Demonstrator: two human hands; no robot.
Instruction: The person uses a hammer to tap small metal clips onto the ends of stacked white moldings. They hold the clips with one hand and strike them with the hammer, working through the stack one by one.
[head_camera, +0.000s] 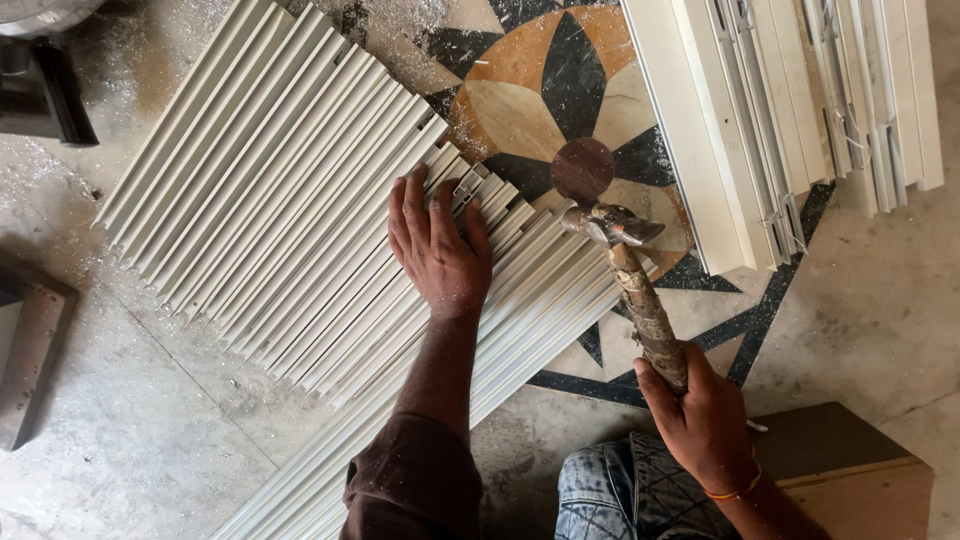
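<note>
My left hand (437, 245) lies flat, fingers spread, on a row of long off-white metal profiles (290, 200) laid side by side on the floor. Its fingertips rest near the cut ends of the profiles at the upper right. My right hand (705, 415) grips the worn wooden handle of a hammer (640, 290). The hammer's metal head (608, 225) hovers just beyond the ends of the profiles, to the right of my left hand.
More off-white profiles (780, 110) are stacked at the upper right. The floor has an inlaid star pattern (570, 90) and dust and shavings. A wooden block (860, 470) sits at the lower right, a dark wooden piece (30, 350) at the left edge.
</note>
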